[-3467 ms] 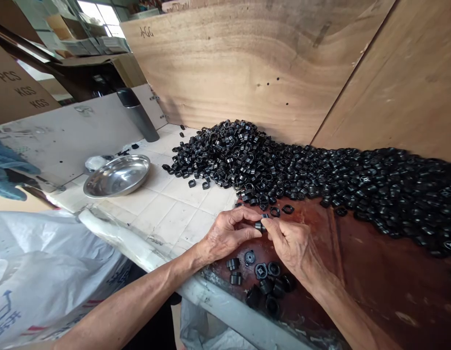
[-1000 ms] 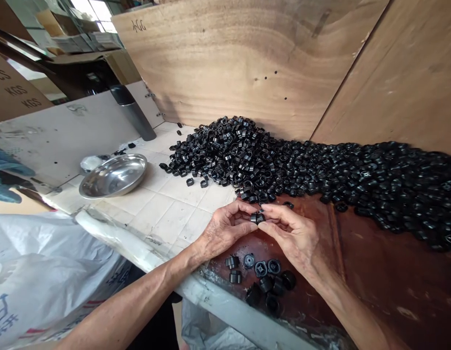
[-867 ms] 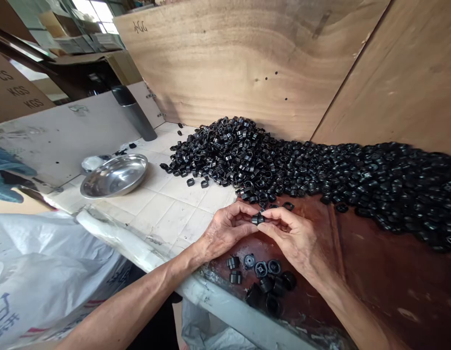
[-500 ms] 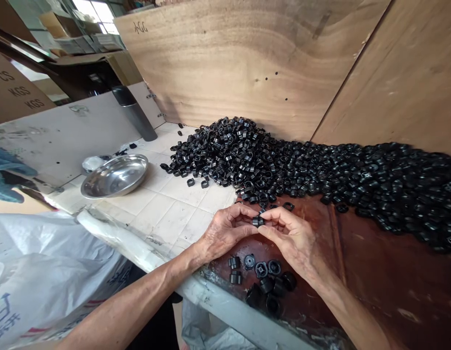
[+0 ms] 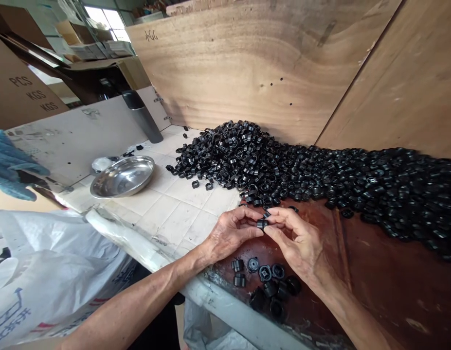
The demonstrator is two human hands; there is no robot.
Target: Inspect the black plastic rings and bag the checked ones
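Nearest, a small cluster of black plastic caps (image 5: 269, 287) lies on the dark red board (image 5: 374, 272) at the desk (image 5: 181, 214) edge, just below the hands. Above it the left hand (image 5: 228, 233) and right hand (image 5: 301, 243) meet fingertip to fingertip, the fingers of both pinched narrowly on one small black plastic ring (image 5: 261, 224) held just over the board. Farther back a big heap of black rings (image 5: 301, 165) spreads along the plywood wall (image 5: 247, 68), with a steel bowl (image 5: 123, 176) and a grey cylinder (image 5: 142, 116) off to the left.
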